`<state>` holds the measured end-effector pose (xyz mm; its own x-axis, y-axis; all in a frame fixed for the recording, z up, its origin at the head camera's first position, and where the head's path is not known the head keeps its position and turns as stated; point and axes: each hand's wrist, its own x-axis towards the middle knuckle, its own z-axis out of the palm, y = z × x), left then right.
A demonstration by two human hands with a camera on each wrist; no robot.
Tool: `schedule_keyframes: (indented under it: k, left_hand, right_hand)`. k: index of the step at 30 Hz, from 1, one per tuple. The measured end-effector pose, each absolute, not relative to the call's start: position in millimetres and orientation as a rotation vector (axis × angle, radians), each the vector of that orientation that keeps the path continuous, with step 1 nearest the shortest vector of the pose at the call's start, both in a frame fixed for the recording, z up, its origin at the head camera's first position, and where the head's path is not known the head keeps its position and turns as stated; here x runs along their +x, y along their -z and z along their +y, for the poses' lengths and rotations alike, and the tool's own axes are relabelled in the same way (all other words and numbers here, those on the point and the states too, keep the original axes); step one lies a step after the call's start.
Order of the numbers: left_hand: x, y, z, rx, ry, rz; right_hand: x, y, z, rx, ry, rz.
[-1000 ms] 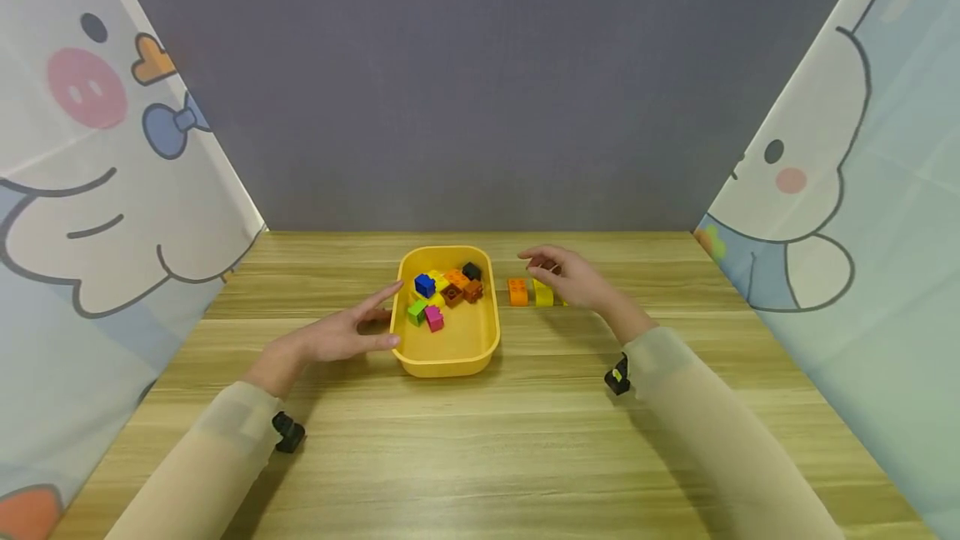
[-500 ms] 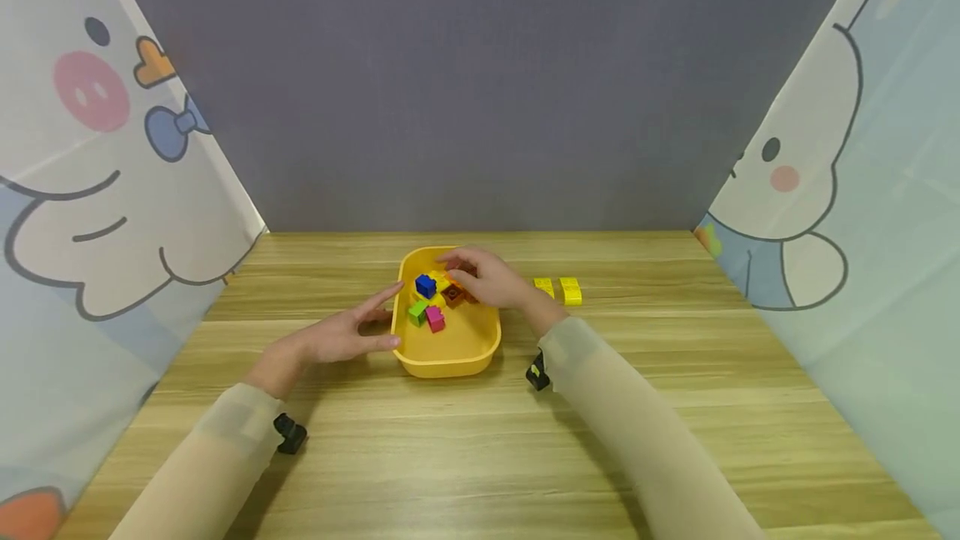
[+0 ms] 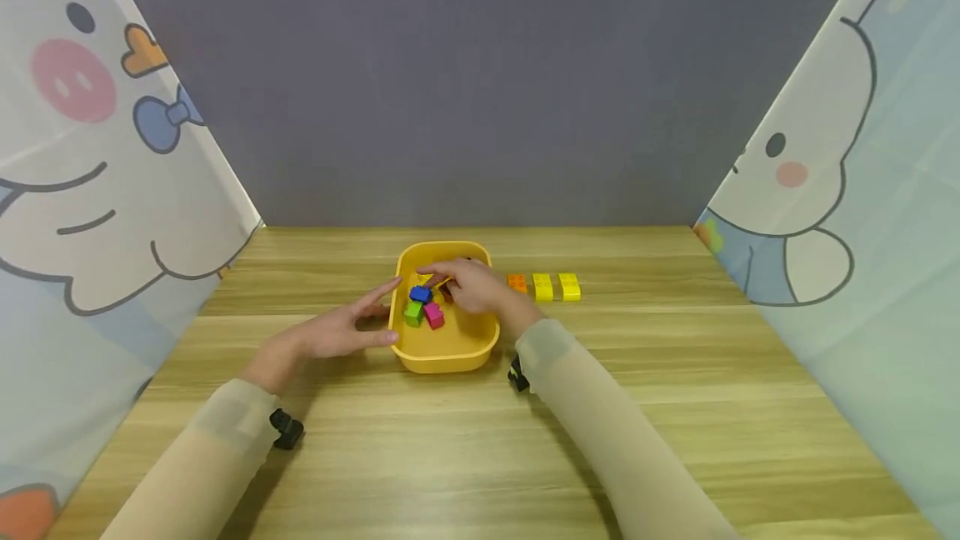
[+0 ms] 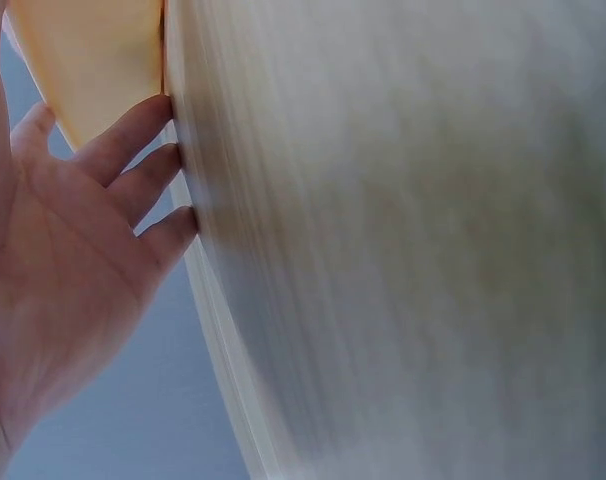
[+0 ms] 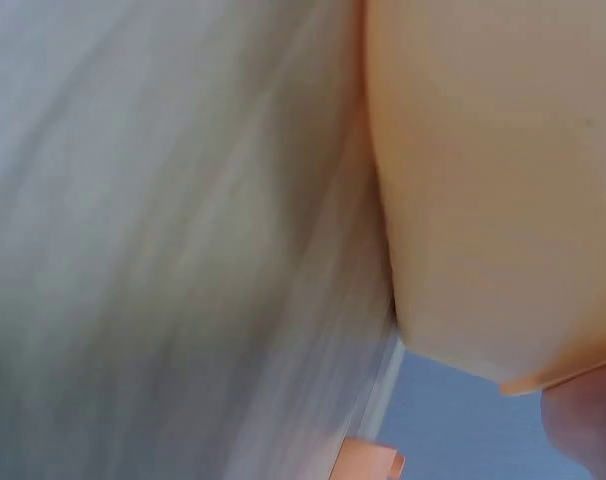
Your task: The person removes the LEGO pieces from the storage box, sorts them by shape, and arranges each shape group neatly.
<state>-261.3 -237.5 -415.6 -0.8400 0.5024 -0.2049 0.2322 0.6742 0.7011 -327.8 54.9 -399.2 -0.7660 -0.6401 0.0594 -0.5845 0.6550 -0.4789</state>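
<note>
A yellow plastic tray (image 3: pixel 442 362) stands on the table with toy building bricks inside. My left hand (image 3: pixel 333 335) touches its left rim, fingers spread; in the left wrist view the fingertips lie against the tray's wall (image 4: pixel 93 60). Inside the tray, my right hand (image 3: pixel 472 284) reaches over the bricks, index finger stretched toward the left. Near it lie a blue brick (image 3: pixel 421 295), a green brick (image 3: pixel 414 313) and a pink brick (image 3: pixel 434 316). A brown brick (image 3: pixel 447 293) is partly covered by the right hand, whose thumb and lower fingers are mostly hidden.
Right of the tray, an orange brick (image 3: pixel 516 282) and two yellow bricks, one in the middle (image 3: pixel 542 287) and one at the end (image 3: pixel 569 287), stand in a row on the wooden table (image 3: pixel 420 457). A grey panel (image 3: pixel 480 90) rises behind; printed cloths flank both sides.
My right hand has gone from the brick row left into the tray and further among the bricks. The blue brick has shifted slightly and tipped. My left hand has stayed at the rim.
</note>
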Motion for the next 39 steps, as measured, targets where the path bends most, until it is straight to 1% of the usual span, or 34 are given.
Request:
schedule_keyframes:
  k: [13,21,27,39]
  left_hand:
    - [-261.1,414.5,-236.3,0.59,-0.969,2.516]
    - [-262.1,414.5,-237.1,0.586,-0.974,2.508]
    - [-262.4,414.0,-236.6,0.572,-0.989,2.501]
    - [-261.6,414.9,-236.4,0.559,-0.957,2.511]
  right_hand:
    - [-327.9,400.0,58.6,-1.058,0.558,2.817]
    - [-325.4,397.9,56.5,-1.061,0.275,2.826]
    - [-324.1,397.6,55.9,-1.028,0.274,2.836]
    - [-323.9,398.1,53.5,-1.028,0.13,2.823]
